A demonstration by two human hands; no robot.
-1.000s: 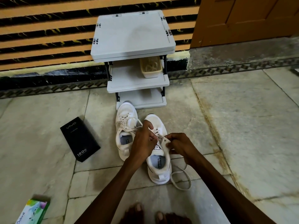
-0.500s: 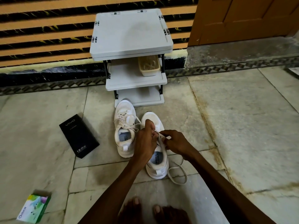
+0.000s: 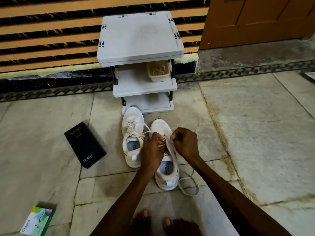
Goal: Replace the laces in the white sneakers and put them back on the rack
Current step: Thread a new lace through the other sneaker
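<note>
Your left grip (image 3: 153,149) and right grip (image 3: 185,143) both pinch the lace (image 3: 189,184) over the near sneaker (image 3: 167,174), fingers curled. The lace's loose end loops on the floor at that sneaker's 4 o'clock. The other sneaker (image 3: 132,130) stands laced at its 10 o'clock, with the rack (image 3: 139,36) at 12 o'clock.

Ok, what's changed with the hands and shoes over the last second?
The right hand has shifted toward the toe of the nearer sneaker, drawing the lace along; the left hand still pinches it. The other sneaker, rack and black box stay put.
</note>
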